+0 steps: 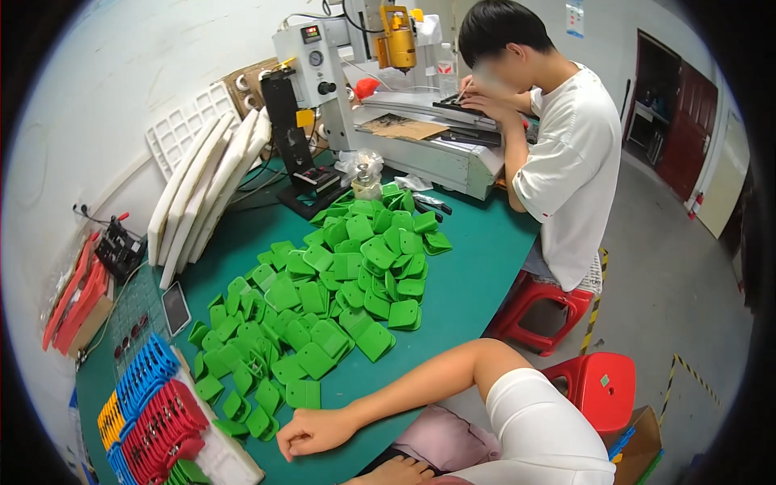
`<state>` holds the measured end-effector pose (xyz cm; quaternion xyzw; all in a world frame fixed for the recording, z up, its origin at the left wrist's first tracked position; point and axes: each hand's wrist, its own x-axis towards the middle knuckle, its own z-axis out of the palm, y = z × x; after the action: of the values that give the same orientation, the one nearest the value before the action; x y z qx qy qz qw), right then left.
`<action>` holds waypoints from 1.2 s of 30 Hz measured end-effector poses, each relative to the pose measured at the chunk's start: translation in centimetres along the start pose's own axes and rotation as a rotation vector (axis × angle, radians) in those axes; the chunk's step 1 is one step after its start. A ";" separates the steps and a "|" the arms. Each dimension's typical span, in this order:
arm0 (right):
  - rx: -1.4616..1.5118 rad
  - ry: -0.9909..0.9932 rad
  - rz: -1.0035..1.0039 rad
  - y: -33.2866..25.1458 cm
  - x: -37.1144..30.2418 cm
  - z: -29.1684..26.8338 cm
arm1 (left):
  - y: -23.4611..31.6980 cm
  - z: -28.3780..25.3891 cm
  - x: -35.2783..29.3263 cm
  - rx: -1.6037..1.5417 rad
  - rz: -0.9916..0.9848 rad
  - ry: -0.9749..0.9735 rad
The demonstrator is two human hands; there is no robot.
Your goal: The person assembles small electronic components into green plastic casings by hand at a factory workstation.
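My right hand [315,433] rests on the green table mat [477,242] in a loose fist, knuckles up. No object shows in it. Just beyond it spreads a large heap of green plastic tags [323,291], flat and rounded, several with a small hole. The nearest tag [303,394] lies right beside my knuckles. Low in the view, my left hand [396,471] lies over my lap, fingers stretched out; the lower edge cuts part of it off. To the left, blue, yellow, red and green plastic pieces [153,404] with metal bits stand in rows along a white foam tray [218,436].
A phone [175,308] lies left of the heap. White foam trays [206,190] lean against the wall. Behind the heap stand a pressing machine [315,73] and a bench machine [436,137], where another person [574,145] works. Red stools [594,388] stand to the right.
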<state>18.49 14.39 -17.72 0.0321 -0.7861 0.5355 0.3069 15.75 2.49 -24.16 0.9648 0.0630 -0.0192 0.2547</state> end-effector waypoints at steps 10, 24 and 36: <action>0.766 -0.176 0.519 2.0 0.5 -0.6 | -3.7 -0.4 -2.1 -0.152 -0.167 -0.289; 0.906 -0.139 0.586 1.1 0.6 -1.8 | -3.7 1.1 -2.2 -0.113 -0.168 -0.435; 0.910 -0.119 0.586 1.6 0.9 -2.0 | -4.1 1.9 -2.6 -0.052 -0.176 -0.508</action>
<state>18.10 17.00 -18.08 -0.0285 -0.4672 0.8820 0.0547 12.65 4.84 -27.63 0.9128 0.0814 -0.2814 0.2845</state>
